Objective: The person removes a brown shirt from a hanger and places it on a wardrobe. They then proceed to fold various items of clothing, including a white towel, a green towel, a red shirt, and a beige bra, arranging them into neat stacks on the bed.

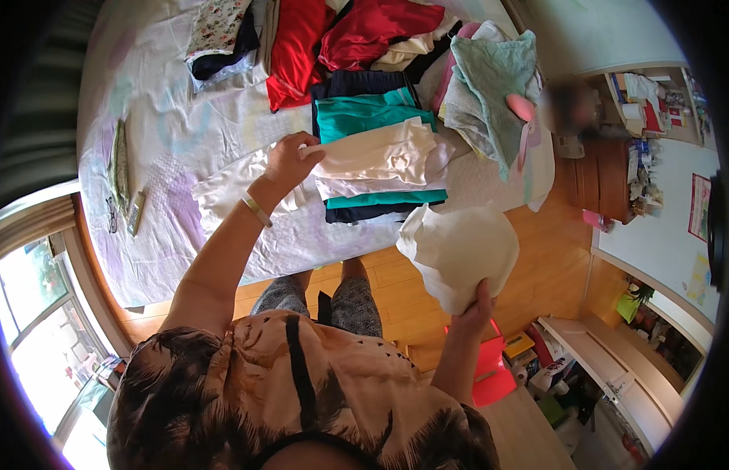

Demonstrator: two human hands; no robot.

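Note:
My left hand [291, 158] pinches the left end of a cream folded garment [376, 154] on a stack of folded clothes. Beneath it lie a white layer, a teal garment [370, 114] and a dark navy garment [370, 80]. A loose white garment [235, 188] spreads over the bed, partly hidden by my left wrist. Out past the bed's near edge, my right hand [479, 308] grips a white piece of cloth [464, 249] by its lower edge, holding it up above the floor. Its exact kind cannot be told.
Red garments [297, 50] and a floral folded one [217, 26] lie on the bed's [147, 106] far part. Towels [493, 76] are heaped at right. Eyeglasses [112, 214] and a remote control [136, 213] lie at left. A red plastic stool [490, 376] stands on the floor behind my right arm.

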